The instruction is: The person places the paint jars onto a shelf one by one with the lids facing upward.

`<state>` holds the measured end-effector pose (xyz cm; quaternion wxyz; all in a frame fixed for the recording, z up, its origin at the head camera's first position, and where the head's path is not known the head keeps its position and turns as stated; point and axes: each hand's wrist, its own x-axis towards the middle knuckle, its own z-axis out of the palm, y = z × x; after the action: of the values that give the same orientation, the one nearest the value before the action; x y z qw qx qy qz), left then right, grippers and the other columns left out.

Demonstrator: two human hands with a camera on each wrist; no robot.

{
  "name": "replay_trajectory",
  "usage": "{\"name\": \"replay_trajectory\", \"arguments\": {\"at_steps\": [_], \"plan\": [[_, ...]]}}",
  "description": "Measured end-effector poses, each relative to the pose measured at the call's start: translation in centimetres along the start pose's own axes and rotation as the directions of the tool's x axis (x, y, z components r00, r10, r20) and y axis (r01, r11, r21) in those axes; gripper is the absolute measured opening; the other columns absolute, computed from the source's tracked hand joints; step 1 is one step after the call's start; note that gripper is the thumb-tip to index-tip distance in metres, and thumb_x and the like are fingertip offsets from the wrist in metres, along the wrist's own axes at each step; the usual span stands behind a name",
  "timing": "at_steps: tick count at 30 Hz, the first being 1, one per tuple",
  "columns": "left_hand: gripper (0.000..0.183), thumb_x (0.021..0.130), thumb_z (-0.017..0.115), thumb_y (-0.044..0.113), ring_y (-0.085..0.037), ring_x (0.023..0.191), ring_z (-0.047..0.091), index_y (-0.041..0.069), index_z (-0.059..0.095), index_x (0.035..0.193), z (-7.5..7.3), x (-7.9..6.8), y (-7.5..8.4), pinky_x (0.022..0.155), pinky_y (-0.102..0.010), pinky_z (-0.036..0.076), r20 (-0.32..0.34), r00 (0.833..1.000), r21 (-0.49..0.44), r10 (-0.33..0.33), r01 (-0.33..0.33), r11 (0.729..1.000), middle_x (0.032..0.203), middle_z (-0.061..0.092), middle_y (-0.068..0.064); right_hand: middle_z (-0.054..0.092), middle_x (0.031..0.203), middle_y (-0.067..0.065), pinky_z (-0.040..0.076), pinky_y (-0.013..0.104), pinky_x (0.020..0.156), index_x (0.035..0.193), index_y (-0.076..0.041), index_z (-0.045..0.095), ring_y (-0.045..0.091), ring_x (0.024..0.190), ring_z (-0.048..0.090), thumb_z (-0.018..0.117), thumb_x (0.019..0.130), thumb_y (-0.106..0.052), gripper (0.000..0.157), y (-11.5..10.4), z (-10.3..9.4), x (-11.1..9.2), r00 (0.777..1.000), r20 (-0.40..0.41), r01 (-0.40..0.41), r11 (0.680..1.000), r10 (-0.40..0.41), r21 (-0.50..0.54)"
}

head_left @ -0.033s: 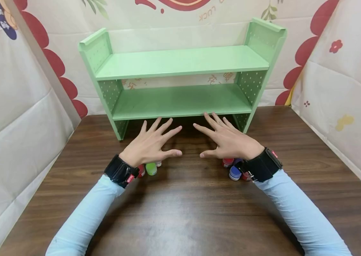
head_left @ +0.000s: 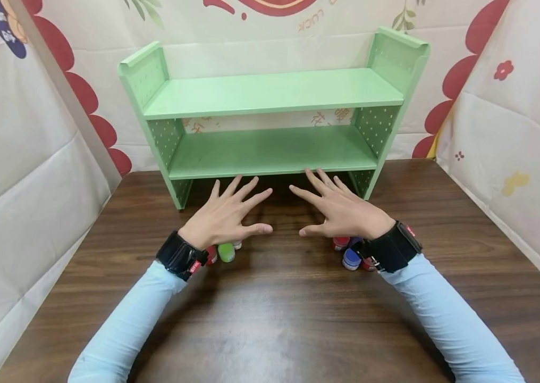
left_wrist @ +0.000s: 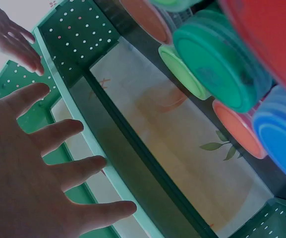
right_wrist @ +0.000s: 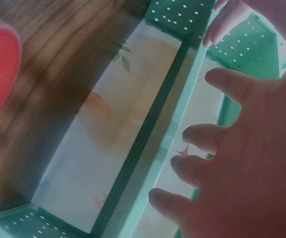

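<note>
My left hand is held palm down above the table, fingers spread and straight, with nothing in it. My right hand mirrors it on the other side, also spread and holding nothing. Below the left wrist, partly hidden, stand small jars, among them a green-lidded jar. Under the right wrist are more, including a blue-lidded jar and a red-lidded jar. The left wrist view shows several jars close up, such as a teal-lidded jar. Ahead of the fingertips rises a green two-tier shelf.
The shelf stands at the back of a dark wooden table, its side panels dotted with holes. Printed cloth walls enclose the table at the back, left and right. Each wrist wears a black strap.
</note>
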<state>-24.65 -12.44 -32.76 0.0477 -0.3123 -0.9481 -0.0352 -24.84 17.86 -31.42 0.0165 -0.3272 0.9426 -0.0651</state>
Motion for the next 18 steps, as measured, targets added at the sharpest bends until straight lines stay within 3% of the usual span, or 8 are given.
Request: {"name": "replay_trajectory", "arguments": {"at_steps": [9, 13, 15, 18], "plan": [[0.085, 0.091, 0.034, 0.087, -0.034, 0.163, 0.008, 0.046, 0.015, 0.163, -0.2, -0.2, -0.3, 0.122, -0.073, 0.010, 0.000, 1.000, 0.003, -0.014, 0.014, 1.000, 0.175, 0.016, 0.000, -0.002, 0.175, 0.016, 0.008, 0.065, 0.126, 0.165, -0.030, 0.023, 0.040, 0.162, -0.002, 0.067, 0.091, -0.065, 0.094, 0.0, -0.5, 0.1, 1.000, -0.025, 0.013, 1.000, -0.013, 0.025], [0.085, 0.091, 0.032, 0.087, -0.032, 0.163, 0.009, 0.047, 0.015, 0.163, -0.3, -0.2, -0.5, 0.122, -0.073, 0.011, -0.006, 1.000, -0.004, -0.010, 0.010, 1.000, 0.175, 0.016, 0.000, 0.014, 0.174, 0.016, 0.030, 0.063, 0.120, 0.161, -0.029, 0.035, 0.043, 0.157, 0.025, 0.066, 0.094, -0.060, 0.080, 0.5, -1.2, -0.1, 0.992, -0.125, 0.013, 0.998, -0.006, 0.055], [0.085, 0.090, 0.032, 0.088, -0.031, 0.163, 0.009, 0.048, 0.015, 0.163, -0.3, -0.1, -0.6, 0.122, -0.072, 0.011, -0.010, 1.000, -0.014, -0.009, 0.009, 1.000, 0.175, 0.016, 0.000, 0.030, 0.169, 0.016, 0.041, 0.062, 0.112, 0.156, -0.025, 0.045, 0.042, 0.149, 0.042, 0.067, 0.097, -0.053, 0.069, 1.1, -1.6, -0.2, 0.975, -0.223, 0.022, 0.996, -0.003, 0.086], [0.084, 0.091, 0.032, 0.087, -0.030, 0.163, 0.008, 0.048, 0.015, 0.163, -0.4, -0.2, -0.7, 0.123, -0.071, 0.013, -0.013, 1.000, -0.028, -0.011, 0.011, 1.000, 0.175, 0.018, 0.000, 0.053, 0.150, 0.013, 0.052, 0.053, 0.099, 0.143, -0.016, 0.059, 0.034, 0.127, 0.062, 0.070, 0.098, -0.040, 0.052, 2.5, -2.2, -0.3, 0.913, -0.408, 0.047, 0.990, 0.011, 0.131]]}}
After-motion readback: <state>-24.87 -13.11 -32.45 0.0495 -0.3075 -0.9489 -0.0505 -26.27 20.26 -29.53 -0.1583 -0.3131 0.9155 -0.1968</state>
